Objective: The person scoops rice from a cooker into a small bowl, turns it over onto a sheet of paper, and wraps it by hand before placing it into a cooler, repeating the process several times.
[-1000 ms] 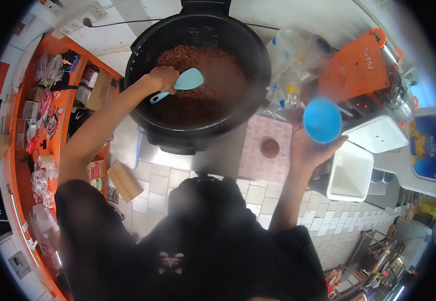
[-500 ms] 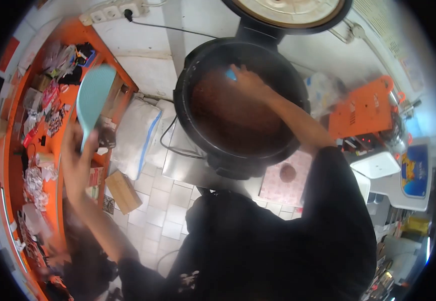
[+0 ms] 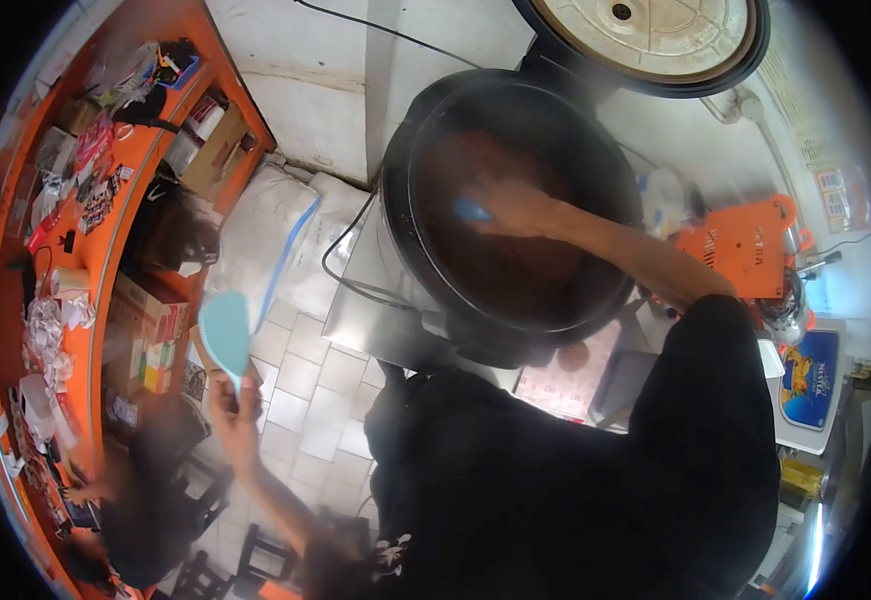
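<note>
My left hand is wrapped round the handle of a pale teal rice paddle, its blade pointing up, out over the tiled floor. My right hand reaches down into a big black rice cooker, whose round lid stands open behind it. Between those fingers a small blue object shows; its kind is blurred. Reddish-brown contents lie in the pot, hazy as if through steam.
Orange shelves crowded with packets and boxes line the left. White sacks lie beside the cooker's metal stand. Another person in dark clothes is at lower left. An orange panel and a blue-topped container stand right.
My left hand has lowered the rice paddle and brought it slightly right. My right hand has shifted lower within the pot, still with the blue object. The view has turned a little.
</note>
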Demonstrator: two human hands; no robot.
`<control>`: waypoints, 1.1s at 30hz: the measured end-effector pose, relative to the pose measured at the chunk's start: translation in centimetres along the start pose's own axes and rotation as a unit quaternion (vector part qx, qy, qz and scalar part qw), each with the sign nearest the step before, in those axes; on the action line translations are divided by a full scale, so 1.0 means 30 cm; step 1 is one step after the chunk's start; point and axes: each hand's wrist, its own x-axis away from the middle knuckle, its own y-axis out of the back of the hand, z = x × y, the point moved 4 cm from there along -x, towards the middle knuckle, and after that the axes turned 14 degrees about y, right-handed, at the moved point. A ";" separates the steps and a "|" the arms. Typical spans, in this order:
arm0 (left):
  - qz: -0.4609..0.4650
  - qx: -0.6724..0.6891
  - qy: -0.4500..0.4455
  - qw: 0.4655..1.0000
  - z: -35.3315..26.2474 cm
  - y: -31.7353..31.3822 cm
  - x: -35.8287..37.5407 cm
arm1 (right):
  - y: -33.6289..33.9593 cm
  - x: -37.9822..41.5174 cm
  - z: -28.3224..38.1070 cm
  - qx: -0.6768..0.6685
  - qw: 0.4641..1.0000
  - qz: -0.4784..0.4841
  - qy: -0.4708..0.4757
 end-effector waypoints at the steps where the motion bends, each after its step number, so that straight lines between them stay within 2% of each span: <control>1: 0.048 0.014 0.005 0.999 0.007 -0.037 0.011 | -0.013 0.014 0.017 -0.004 1.000 -0.001 0.013; 5: 0.064 0.025 0.049 0.996 0.063 -0.115 0.050 | -0.086 0.067 0.077 0.013 0.998 -0.018 0.062; 8: 0.063 0.025 0.046 0.997 0.085 -0.120 0.055 | -0.060 0.088 0.139 -0.016 0.997 0.027 0.072; 10: 0.051 0.024 0.036 0.998 0.084 -0.113 0.066 | -0.028 0.097 0.185 -0.059 0.991 0.107 0.051; 11: 0.042 0.022 0.031 0.998 0.083 -0.112 0.074 | -0.045 0.105 0.202 -0.057 0.992 0.104 0.052; 13: 0.015 0.018 0.018 1.000 0.038 -0.150 0.112 | -0.071 0.121 0.262 -0.194 0.970 0.128 0.072; 14: -0.012 0.012 0.007 1.000 0.011 -0.151 0.111 | -0.031 0.142 0.277 -0.243 0.956 0.153 0.051; 15: -0.012 0.016 0.003 1.000 0.009 -0.159 0.095 | -0.086 0.139 0.235 -0.238 0.958 0.152 0.051; 17: -0.019 -0.037 -0.101 0.994 -0.012 -0.172 0.095 | -0.229 0.132 0.141 -0.178 0.976 -0.009 0.124; 18: -0.019 -0.047 -0.095 0.994 -0.039 -0.181 0.091 | -0.146 0.140 0.195 -0.316 0.947 0.042 0.046; 19: -0.013 -0.051 -0.099 0.994 -0.084 -0.212 0.076 | -0.035 0.149 0.224 -0.438 0.894 0.092 -0.033; 20: 0.021 -0.044 -0.080 0.996 -0.125 -0.250 0.077 | -0.078 0.153 0.182 -0.538 0.839 0.065 -0.038; 21: 0.054 -0.036 -0.061 0.996 -0.159 -0.293 0.075 | 0.011 0.178 0.212 -0.530 0.842 0.028 -0.094; 23: 0.089 -0.093 -0.195 0.972 -0.257 -0.403 0.064 | 0.043 0.194 0.163 -0.545 0.829 -0.069 -0.110; 24: 0.092 -0.119 -0.188 0.971 -0.304 -0.452 0.062 | 0.057 0.202 0.122 -0.542 0.830 -0.075 -0.110; 25: 0.128 -0.148 -0.151 0.969 -0.390 -0.518 0.087 | 0.074 0.205 0.087 -0.643 0.759 -0.087 -0.055; 26: 0.148 -0.174 -0.208 0.951 -0.428 -0.585 0.083 | 0.098 0.219 0.075 -0.731 0.675 -0.098 0.003; 27: 0.115 -0.188 -0.427 0.877 -0.457 -0.653 0.058 | 0.135 0.235 0.106 -0.726 0.679 -0.109 0.004; 29: 0.127 -0.203 -0.459 0.856 -0.524 -0.769 0.052 | 0.237 0.280 0.167 -0.765 0.566 -0.304 -0.030; 30: 0.132 -0.201 -0.470 0.849 -0.553 -0.815 0.051 | 0.250 0.299 0.156 -0.764 0.563 -0.315 0.025; 31: 0.169 -0.178 -0.488 0.838 -0.577 -0.860 0.057 | 0.287 0.322 0.204 -0.739 0.528 -0.414 -0.069; 33: 0.211 -0.155 -0.515 0.816 -0.619 -0.929 0.049 | 0.260 0.305 0.173 -0.772 0.399 -0.495 -0.010</control>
